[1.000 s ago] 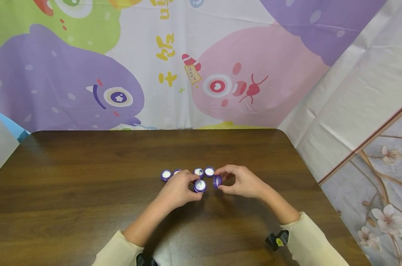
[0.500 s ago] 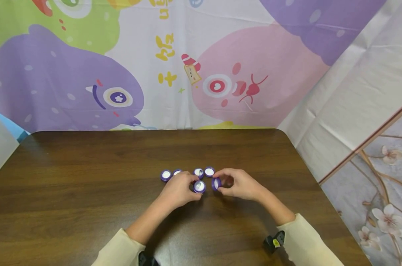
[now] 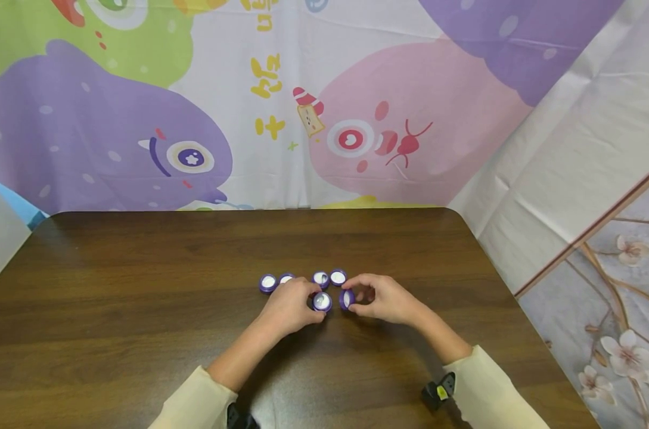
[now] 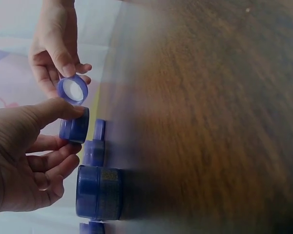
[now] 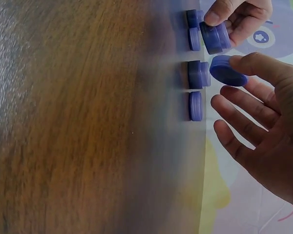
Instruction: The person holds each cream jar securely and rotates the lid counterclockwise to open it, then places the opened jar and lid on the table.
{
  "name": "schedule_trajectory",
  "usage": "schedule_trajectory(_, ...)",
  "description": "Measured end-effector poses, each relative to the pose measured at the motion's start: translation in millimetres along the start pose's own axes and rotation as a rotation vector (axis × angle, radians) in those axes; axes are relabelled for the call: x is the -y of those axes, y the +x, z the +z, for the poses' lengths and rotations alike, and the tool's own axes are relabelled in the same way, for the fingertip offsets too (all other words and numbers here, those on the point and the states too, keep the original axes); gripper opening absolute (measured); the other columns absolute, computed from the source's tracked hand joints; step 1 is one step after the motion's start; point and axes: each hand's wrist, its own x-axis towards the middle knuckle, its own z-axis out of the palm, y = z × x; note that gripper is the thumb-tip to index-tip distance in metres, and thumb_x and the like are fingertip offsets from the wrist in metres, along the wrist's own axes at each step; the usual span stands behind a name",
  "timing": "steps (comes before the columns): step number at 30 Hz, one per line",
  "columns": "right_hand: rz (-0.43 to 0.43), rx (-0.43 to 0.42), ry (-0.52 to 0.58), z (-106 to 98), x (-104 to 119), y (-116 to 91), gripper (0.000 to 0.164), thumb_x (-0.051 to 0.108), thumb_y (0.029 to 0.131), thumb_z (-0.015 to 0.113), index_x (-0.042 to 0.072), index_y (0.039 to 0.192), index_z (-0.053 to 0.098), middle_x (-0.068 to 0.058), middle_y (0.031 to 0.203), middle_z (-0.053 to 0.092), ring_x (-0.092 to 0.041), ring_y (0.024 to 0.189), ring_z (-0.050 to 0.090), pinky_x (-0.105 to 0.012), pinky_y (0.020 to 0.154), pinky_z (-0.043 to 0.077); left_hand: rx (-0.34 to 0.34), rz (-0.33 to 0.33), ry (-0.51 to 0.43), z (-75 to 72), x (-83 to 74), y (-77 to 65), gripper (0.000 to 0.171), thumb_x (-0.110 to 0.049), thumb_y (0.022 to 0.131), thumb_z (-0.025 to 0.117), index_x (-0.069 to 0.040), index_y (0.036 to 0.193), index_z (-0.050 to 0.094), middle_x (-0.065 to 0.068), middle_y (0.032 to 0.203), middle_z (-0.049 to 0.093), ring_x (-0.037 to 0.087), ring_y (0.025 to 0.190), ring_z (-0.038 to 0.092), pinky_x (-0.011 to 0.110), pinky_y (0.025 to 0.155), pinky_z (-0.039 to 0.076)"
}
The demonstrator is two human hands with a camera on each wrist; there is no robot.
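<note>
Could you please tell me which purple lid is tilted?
The lid pinched by the right hand; the other visible lids lie flat on the table.

Both slvs (image 3: 490,387) cream; blk wrist cams (image 3: 432,400); yel patch (image 3: 442,392) on R cam.

The left hand (image 3: 289,307) holds a small round purple jar (image 3: 322,302), nearly upright, with its top open. The right hand (image 3: 388,299) pinches a round purple lid (image 3: 347,299). It is white inside and tipped up just beside the jar.
</note>
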Motion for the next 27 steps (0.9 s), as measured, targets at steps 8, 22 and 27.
schedule_trajectory(8, 0.013, -0.009, 0.014, 3, -4, 1, 0.036, 0.013, 0.081, 0.072, 0.011, 0.115, 0.062, -0.001, 0.095, 0.065, -0.013, 0.081, 0.059, -0.021, 0.069, 0.050, -0.001, 0.017, 0.038, 3.7, 1.7, 1.3, 0.030, -0.024, 0.066, 0.079, -0.007, 0.090, 0.072, 0.005, 0.083, 0.066, 0.016, 0.074, 0.058, 0.033, 0.069, 0.047)
schedule_trajectory(22, 0.020, -0.002, 0.021, 10, -8, 4, 0.036, 0.013, 0.081, 0.072, 0.012, 0.115, 0.062, -0.002, 0.095, 0.063, -0.009, 0.077, 0.056, -0.021, 0.064, 0.049, 0.013, -0.004, 0.060, 6.6, 5.6, 2.3, 0.027, -0.026, 0.067, 0.078, -0.009, 0.087, 0.072, 0.002, 0.079, 0.065, 0.016, 0.072, 0.058, 0.034, 0.070, 0.046)
schedule_trajectory(27, 0.025, -0.001, 0.030, 13, -10, 5, 0.036, 0.013, 0.081, 0.072, 0.013, 0.116, 0.062, -0.001, 0.096, 0.062, -0.009, 0.077, 0.056, -0.021, 0.063, 0.050, 0.024, -0.013, 0.067, 8.4, 6.1, 2.7, 0.027, -0.026, 0.067, 0.078, -0.009, 0.087, 0.072, 0.002, 0.079, 0.065, 0.017, 0.071, 0.058, 0.035, 0.071, 0.046)
